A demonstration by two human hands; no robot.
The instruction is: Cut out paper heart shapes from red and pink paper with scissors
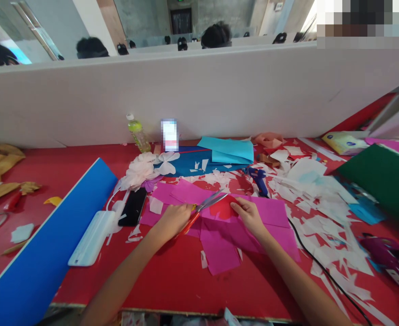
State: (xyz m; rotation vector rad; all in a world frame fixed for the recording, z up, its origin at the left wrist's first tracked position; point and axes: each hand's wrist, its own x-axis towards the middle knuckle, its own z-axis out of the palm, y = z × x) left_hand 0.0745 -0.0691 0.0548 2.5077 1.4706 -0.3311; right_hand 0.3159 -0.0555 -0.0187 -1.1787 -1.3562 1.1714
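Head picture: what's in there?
held scissors: one, red-handled, left hand
papers: several, pink, centre
scraps: many, white, right
folded sheet: one, turquoise, back
glue gun: one, blue, centre
bottle: one, greenish, back
screen: one, bright, back
phone: one, black, left
petals: many, pale, left
device: one, white, left
board: one, blue, left
panel: one, green, right
tool: one, purple, right
cable: one, black, right
table: one, red, underneath
partition: one, whitish, behind
heads: several, dark-haired, top
left hand: one, holding scissors
right hand: one, over papers
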